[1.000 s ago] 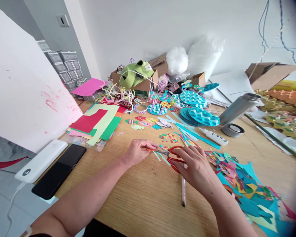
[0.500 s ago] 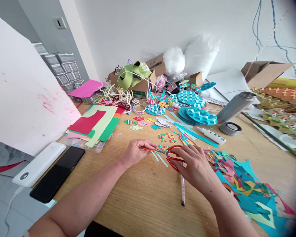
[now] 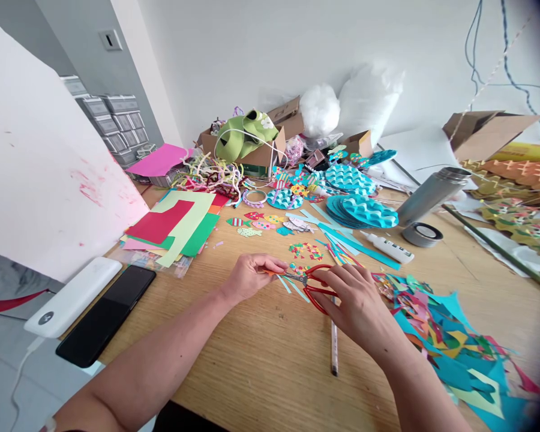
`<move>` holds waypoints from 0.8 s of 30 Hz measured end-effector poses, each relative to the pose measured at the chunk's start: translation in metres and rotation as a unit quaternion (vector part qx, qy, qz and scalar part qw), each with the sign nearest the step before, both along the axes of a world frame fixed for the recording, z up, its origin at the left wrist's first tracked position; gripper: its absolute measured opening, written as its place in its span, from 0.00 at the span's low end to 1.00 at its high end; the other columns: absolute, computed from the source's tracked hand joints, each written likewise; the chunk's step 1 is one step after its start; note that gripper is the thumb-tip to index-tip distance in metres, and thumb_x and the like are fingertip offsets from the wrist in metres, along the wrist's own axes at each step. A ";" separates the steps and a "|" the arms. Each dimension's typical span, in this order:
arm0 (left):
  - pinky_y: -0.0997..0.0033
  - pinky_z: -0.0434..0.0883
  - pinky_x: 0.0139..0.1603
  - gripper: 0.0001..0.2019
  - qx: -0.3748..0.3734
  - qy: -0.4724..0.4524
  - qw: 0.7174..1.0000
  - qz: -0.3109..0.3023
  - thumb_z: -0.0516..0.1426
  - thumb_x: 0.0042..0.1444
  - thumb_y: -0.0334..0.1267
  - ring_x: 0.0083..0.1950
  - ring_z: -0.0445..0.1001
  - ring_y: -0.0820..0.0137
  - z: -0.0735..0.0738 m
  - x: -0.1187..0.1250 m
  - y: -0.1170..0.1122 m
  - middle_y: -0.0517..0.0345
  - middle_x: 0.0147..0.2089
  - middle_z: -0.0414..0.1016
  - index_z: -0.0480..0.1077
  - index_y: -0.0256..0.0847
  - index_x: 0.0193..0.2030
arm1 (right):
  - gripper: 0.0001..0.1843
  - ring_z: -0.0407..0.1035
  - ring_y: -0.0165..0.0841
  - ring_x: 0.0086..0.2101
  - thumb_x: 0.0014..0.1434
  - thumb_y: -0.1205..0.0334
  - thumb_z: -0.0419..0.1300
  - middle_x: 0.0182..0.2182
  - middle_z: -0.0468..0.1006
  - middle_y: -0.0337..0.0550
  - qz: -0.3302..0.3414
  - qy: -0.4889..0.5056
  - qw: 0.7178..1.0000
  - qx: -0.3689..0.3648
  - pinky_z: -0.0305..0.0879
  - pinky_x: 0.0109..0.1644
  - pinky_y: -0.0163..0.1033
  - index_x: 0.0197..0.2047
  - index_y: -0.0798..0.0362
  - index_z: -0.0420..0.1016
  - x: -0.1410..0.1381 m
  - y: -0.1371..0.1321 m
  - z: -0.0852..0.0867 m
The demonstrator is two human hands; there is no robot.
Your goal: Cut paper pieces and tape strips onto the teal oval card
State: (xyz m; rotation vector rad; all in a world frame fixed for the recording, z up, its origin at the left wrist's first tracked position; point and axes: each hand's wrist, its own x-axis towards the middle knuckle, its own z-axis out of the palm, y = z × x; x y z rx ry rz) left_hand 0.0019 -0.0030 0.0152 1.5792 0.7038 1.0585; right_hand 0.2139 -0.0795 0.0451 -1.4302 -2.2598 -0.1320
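Observation:
My right hand (image 3: 353,297) is closed through the red handles of a pair of scissors (image 3: 318,273), whose blades point left. The tips meet a small orange piece of paper (image 3: 269,273), pinched between the thumb and fingers of my left hand (image 3: 252,277). Narrow light-blue paper strips (image 3: 299,290) lie on the table just below the blades. Beyond the scissors sits a scatter of tiny coloured paper bits (image 3: 306,250). A pencil (image 3: 334,348) lies partly under my right hand. Several decorated paper fish (image 3: 264,225) are spread out farther back.
Coloured paper sheets (image 3: 198,234) and a phone (image 3: 108,315) lie left. Paper scraps (image 3: 459,336) cover the right side. Behind are a glue bottle (image 3: 390,248), blue wavy discs (image 3: 369,211), a tilted steel flask (image 3: 432,195) and its lid (image 3: 423,234).
The view has shifted very slightly. Both hands keep their places, with the scissors still at the orange paper; the handles look about the same.

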 end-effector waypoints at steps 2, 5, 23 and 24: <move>0.66 0.74 0.45 0.04 -0.004 -0.002 1.000 -0.001 0.64 0.44 0.34 0.40 0.79 0.65 0.000 0.000 0.000 0.48 0.38 0.80 0.76 0.36 0.27 | 0.09 0.69 0.37 0.39 0.62 0.57 0.55 0.39 0.78 0.45 0.001 0.001 1.000 0.001 0.58 0.45 0.44 0.44 0.49 0.72 0.000 0.000 0.000; 0.67 0.75 0.44 0.04 -0.012 -0.006 1.000 -0.004 0.64 0.44 0.35 0.40 0.79 0.66 -0.001 0.000 0.000 0.48 0.38 0.80 0.76 0.36 0.27 | 0.09 0.69 0.37 0.39 0.62 0.58 0.55 0.39 0.78 0.45 0.002 0.002 1.000 0.002 0.58 0.45 0.44 0.44 0.49 0.71 -0.001 0.000 0.001; 0.67 0.75 0.42 0.03 -0.003 -0.006 1.000 -0.015 0.63 0.45 0.34 0.40 0.79 0.66 -0.007 0.003 0.000 0.48 0.37 0.81 0.75 0.36 0.27 | 0.10 0.69 0.38 0.39 0.62 0.56 0.55 0.39 0.77 0.45 0.012 0.005 1.000 -0.006 0.58 0.45 0.44 0.44 0.49 0.71 -0.004 0.000 -0.001; 0.67 0.75 0.42 0.04 -0.006 -0.008 1.000 -0.015 0.63 0.44 0.34 0.40 0.79 0.65 -0.007 0.003 0.000 0.48 0.37 0.81 0.75 0.36 0.27 | 0.10 0.69 0.38 0.39 0.62 0.56 0.55 0.39 0.77 0.46 0.013 0.006 1.000 -0.007 0.58 0.45 0.44 0.44 0.49 0.71 -0.004 0.000 -0.001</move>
